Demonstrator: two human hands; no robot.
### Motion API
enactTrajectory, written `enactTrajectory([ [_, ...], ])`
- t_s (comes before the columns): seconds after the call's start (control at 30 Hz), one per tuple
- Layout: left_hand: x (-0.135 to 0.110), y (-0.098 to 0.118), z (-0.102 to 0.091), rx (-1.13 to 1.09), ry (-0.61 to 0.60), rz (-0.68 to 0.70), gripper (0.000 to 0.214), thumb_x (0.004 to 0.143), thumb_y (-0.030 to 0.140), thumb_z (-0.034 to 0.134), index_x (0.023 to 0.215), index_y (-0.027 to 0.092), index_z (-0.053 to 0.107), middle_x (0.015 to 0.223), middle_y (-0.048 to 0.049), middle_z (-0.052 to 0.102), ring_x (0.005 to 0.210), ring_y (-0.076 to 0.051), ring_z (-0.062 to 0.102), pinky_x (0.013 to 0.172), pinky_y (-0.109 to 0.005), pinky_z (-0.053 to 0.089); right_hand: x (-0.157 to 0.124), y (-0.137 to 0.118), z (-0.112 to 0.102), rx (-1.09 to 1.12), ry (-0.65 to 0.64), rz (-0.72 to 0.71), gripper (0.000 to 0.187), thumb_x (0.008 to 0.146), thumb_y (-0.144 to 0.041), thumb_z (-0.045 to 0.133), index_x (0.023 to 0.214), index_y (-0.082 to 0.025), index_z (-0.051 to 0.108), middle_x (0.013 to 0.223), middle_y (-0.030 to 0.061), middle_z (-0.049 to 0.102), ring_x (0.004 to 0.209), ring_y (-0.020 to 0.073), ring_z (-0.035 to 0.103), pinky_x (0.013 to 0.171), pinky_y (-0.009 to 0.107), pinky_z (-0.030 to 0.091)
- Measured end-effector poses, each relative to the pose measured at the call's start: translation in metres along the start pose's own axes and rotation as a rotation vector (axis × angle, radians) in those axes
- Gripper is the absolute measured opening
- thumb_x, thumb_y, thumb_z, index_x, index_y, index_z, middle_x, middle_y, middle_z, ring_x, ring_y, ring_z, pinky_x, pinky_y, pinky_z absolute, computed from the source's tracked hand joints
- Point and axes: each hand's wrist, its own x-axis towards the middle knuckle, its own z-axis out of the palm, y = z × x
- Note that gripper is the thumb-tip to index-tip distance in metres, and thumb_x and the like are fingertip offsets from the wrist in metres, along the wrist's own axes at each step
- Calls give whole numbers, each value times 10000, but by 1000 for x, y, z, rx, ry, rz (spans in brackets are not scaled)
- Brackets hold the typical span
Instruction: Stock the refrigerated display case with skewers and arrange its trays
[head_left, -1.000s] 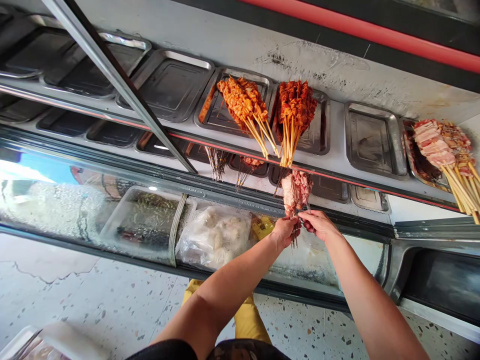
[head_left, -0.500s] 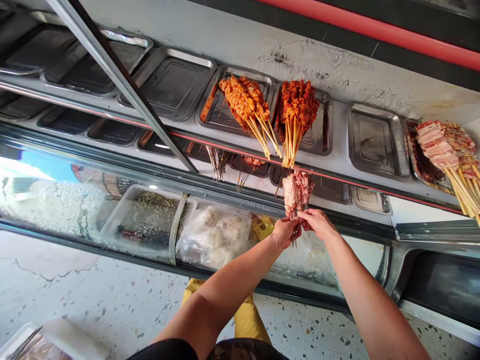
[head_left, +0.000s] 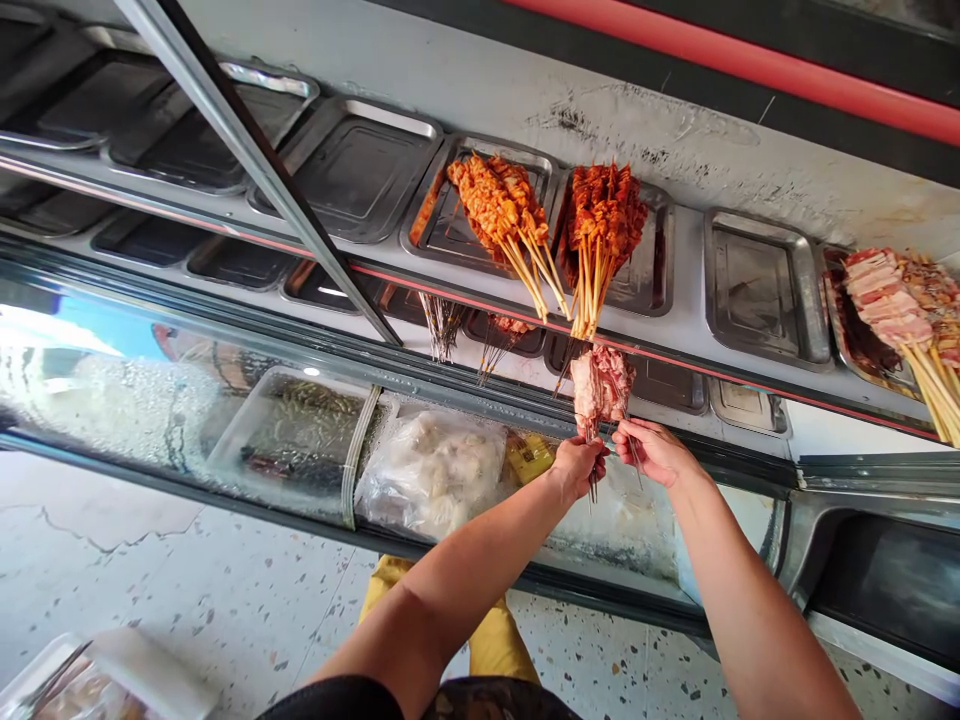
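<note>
A bunch of raw meat skewers (head_left: 600,385) on thin metal sticks is held up in front of the lower shelf. My left hand (head_left: 581,465) is closed round the sticks below the meat. Just to its right, my right hand (head_left: 651,452) pinches the metal stick ends on the bunch's right side; how many it holds I cannot tell. Behind and above, wooden-stick skewers of red marinated meat (head_left: 604,225) and more orange-red skewers (head_left: 499,205) lie on trays, their sticks over the shelf edge.
Metal trays (head_left: 765,285) line the upper shelf; pale meat skewers (head_left: 889,300) lie far right. Metal sticks (head_left: 442,325) jut from the lower shelf. A slanting metal post (head_left: 255,160) crosses the left. Under the glass below are a bagged white food (head_left: 435,470) and a plastic box (head_left: 289,435).
My right hand has moved slightly right and away from my left hand, with stick ends between its fingers. The left hand still grips the bunch. The view has shifted slightly.
</note>
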Motion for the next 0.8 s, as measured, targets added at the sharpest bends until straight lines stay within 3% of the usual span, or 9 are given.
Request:
enactTrajectory([
  [0.23, 4, -2, -1, 34, 28, 13, 224, 880, 83, 668, 758, 154, 494, 555, 6, 581, 394, -46, 399, 413, -167, 296, -2, -9, -5, 189, -26, 86, 230, 831, -151, 710, 703, -175, 521, 624, -21, 540, 495, 63, 527, 432, 135, 485],
  [0.37, 5, -2, -3, 55, 36, 34, 218, 884, 75, 656, 748, 149, 503, 561, -4, 598, 384, -46, 386, 399, -176, 277, -7, -18, -2, 314, -17, 175, 195, 950, -153, 548, 759, -185, 531, 621, -38, 487, 434, 38, 440, 355, 92, 382],
  [0.53, 7, -3, -4, 65, 39, 45, 229, 906, 46, 596, 733, 155, 491, 545, 3, 581, 387, -47, 386, 409, -180, 276, -12, -26, -3, 350, -36, 241, 324, 1014, -158, 395, 707, -180, 495, 592, -46, 440, 375, 24, 350, 298, 78, 281],
  [0.6, 8, -3, -3, 67, 40, 48, 242, 884, 62, 642, 725, 159, 487, 536, 10, 571, 389, -46, 388, 412, -179, 275, -11, -24, -3, 270, -7, 210, 327, 1007, -162, 412, 696, -172, 513, 590, -33, 483, 386, 27, 397, 316, 84, 315],
  [0.7, 9, -4, -3, 71, 18, 42, 274, 833, 113, 734, 718, 165, 490, 540, 9, 582, 384, -46, 377, 411, -185, 275, -5, -14, -1, 7, 68, 97, 255, 959, -194, 515, 714, -165, 578, 602, 7, 586, 443, 77, 532, 402, 153, 461],
  [0.8, 8, -4, -2, 77, 2, 34, 250, 845, 113, 713, 723, 161, 501, 546, 3, 591, 380, -47, 362, 407, -193, 277, 5, -2, -8, -329, 237, -6, 247, 897, -246, 592, 658, -187, 574, 551, 16, 604, 433, 127, 574, 435, 225, 498],
])
